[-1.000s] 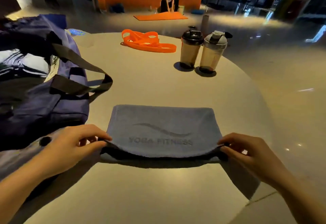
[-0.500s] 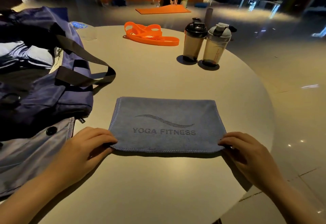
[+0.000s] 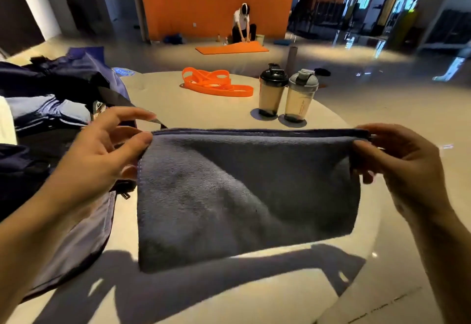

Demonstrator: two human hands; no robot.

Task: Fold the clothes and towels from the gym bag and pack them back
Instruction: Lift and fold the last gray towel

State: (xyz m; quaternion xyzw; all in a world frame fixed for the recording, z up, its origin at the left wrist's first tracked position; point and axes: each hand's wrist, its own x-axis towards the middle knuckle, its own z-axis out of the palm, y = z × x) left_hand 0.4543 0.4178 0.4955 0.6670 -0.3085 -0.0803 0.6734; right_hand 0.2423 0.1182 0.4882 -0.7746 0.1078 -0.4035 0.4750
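Above the near part of a round, pale stone-look table [image 3: 204, 112], a folded grey-blue terry towel [image 3: 244, 196] hangs in the air, held up by both of its top corners. Its upper edge runs level from left to right, showing a doubled layer along the fold, and the cloth drops straight down from there, its lower edge clear of the tabletop and casting a dark shadow below. The left hand [image 3: 102, 155] pinches the top left corner between thumb and fingertips, the index finger stretched out above the edge. The right hand [image 3: 397, 160] pinches the top right corner in the same way, fingers curled round the hem. The two hands are well apart, the towel taut between them.

At the left side of the table sits a navy fabric gym bag [image 3: 46, 125] with its top gaping, pale blue and dark clothing showing inside, and a dark webbing strap reaching toward the towel's left corner. A grey flap of cloth lies below the left forearm.

Toward the far side of the table lies a looped orange strap [image 3: 216, 85]. To its right stand two translucent shaker bottles just beside each other, one with a black lid [image 3: 271, 91], one with a grey lid [image 3: 300, 97].

On the floor beyond, a person [image 3: 243, 24] crouches at an orange mat [image 3: 230, 49] before an orange wall.
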